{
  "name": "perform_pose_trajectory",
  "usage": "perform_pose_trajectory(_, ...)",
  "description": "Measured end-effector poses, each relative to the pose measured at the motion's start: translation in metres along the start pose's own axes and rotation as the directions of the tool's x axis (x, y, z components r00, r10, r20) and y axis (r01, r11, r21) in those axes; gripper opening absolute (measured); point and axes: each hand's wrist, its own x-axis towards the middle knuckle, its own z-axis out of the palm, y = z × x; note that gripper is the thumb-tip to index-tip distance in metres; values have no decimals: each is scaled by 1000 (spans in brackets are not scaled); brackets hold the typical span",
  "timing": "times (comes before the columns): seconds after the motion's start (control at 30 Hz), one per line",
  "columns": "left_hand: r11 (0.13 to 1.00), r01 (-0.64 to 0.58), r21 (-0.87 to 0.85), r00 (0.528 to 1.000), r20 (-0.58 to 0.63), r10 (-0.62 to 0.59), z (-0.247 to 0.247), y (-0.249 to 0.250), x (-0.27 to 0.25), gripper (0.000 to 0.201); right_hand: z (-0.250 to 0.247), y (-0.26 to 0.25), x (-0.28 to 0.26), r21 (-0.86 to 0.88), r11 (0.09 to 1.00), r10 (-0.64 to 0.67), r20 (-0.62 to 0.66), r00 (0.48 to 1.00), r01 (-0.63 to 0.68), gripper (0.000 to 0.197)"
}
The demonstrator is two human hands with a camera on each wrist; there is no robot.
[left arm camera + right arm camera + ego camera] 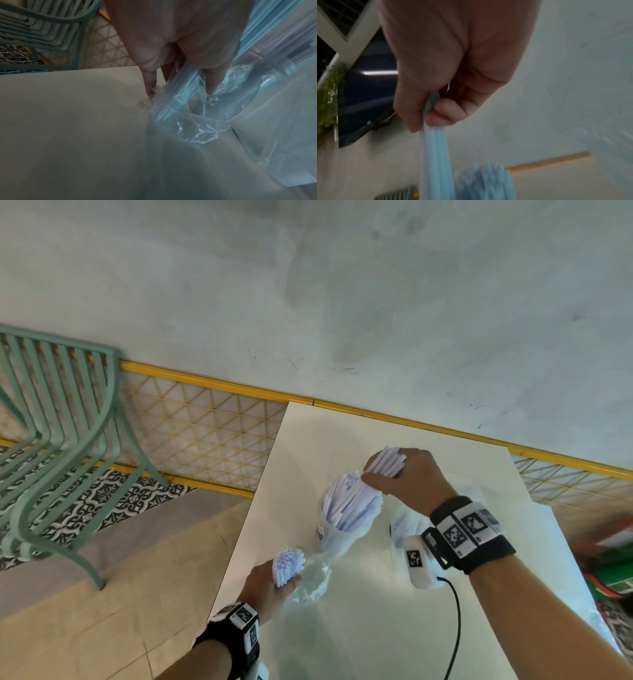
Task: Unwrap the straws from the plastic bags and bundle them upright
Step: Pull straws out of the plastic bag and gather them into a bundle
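A clear plastic cup (337, 537) stands on the white table (342, 628) with pale straws (346, 501) upright in it. My right hand (394, 474) grips a bundle of straws (388, 462) that slants down into the cup's mouth. In the right wrist view the thumb and curled fingers (448, 113) pinch those straws (435, 155). My left hand (274, 582) grips another bundle of straws (289, 563) near the table's left edge. A crumpled clear plastic bag (313, 580) still wraps that bundle's lower part. Seen from the left wrist, the fingertips (150, 92) point down around the bag (197, 121).
Flat clear bags (404, 529) lie on the table to the right of the cup. A black cable (454, 621) runs from my right wrist. A green metal chair (68, 446) stands left of the table. A yellow mesh railing (205, 422) and a grey wall lie behind.
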Motion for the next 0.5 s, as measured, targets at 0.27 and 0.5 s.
perform_pose_trajectory(0.27,999,7,-35,1000,7,-7,0,-4,0,67,59,42,-5,-124,992,29,43,999,-24,45)
perform_pose_trajectory(0.5,999,0,-36,1000,3,0,1,-4,1,67,53,40,-15,-22,990,-138,-123,983,136,90)
